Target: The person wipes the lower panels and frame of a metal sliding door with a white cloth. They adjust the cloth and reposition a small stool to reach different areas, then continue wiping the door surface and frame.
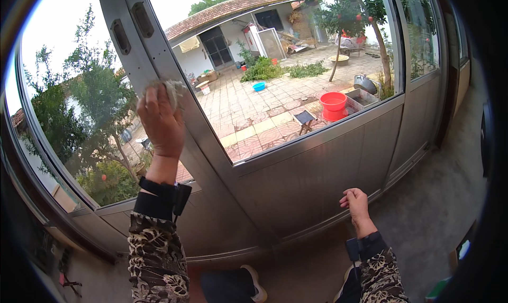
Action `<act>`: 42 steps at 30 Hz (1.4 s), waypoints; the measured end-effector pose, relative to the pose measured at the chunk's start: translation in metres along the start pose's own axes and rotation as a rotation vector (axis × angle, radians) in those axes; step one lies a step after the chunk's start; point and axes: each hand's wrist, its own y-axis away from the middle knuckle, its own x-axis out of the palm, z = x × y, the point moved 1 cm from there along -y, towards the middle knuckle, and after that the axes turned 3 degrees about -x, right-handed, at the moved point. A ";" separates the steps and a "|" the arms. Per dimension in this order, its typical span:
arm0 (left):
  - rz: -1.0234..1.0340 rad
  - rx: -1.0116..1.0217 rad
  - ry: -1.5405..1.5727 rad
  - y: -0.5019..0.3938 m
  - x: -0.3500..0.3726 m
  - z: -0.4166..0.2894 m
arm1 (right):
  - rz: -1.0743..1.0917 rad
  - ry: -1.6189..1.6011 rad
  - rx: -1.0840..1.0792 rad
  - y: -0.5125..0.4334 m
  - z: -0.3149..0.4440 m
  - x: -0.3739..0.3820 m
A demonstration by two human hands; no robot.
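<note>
My left hand [162,122] presses a crumpled pale grey cloth [174,93] against the metal stile [168,61] of a sliding glass door. It is raised below two recessed pull handles, one [120,36] on each of the adjoining stiles. Glass panes lie to either side of the stiles, with solid metal panels [309,184] beneath. My right hand [356,206] hangs low in front of a lower panel, apart from it. Its fingers are loosely curled, and nothing shows in them.
Through the glass I see a paved courtyard with a red basin [333,100], a folding stool [304,118], a blue basin [259,86] and trees. A door track [234,256] runs along the floor before my shoes [256,283]. A green object [437,290] sits at lower right.
</note>
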 end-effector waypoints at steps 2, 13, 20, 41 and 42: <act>0.093 0.000 0.037 0.038 -0.011 -0.013 | 0.004 0.012 0.004 0.001 -0.002 -0.001; 0.523 0.272 0.201 0.169 -0.068 -0.070 | 0.009 0.005 -0.023 0.000 -0.018 -0.005; 0.232 0.104 0.300 0.021 -0.056 -0.008 | 0.003 0.048 -0.023 -0.002 -0.020 -0.003; 0.285 0.362 -0.028 0.089 -0.045 -0.050 | 0.059 0.061 -0.010 0.010 -0.012 -0.010; 0.280 0.410 -0.010 0.104 -0.049 -0.053 | 0.057 0.076 -0.002 0.010 -0.012 -0.011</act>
